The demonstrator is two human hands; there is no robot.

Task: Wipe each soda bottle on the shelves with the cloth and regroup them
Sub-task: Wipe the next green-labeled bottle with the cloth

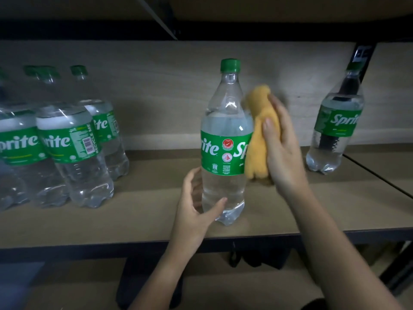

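Bottle wiping on a wooden shelf, one Sprite bottle (225,139) upright near the front edge.

Clear liquid fills this green-capped, green-labelled bottle up to its shoulder; it stands alone at the middle of the shelf (145,211). The left hand (196,211) curls round its lower body, thumb across the front, fingers behind. The right hand (281,148) grips a bunched yellow cloth (259,135) and presses it against the bottle's right side, at the label and just above. To the left, a tight group of Sprite bottles (64,144), equally full, stands further back, with bare board between it and the held bottle. To the right, a lone Sprite bottle (335,124) stands beside a dark upright post (362,57), well apart from the cloth. The shelf's dark front rail (89,249) runs just below the bottle's base.
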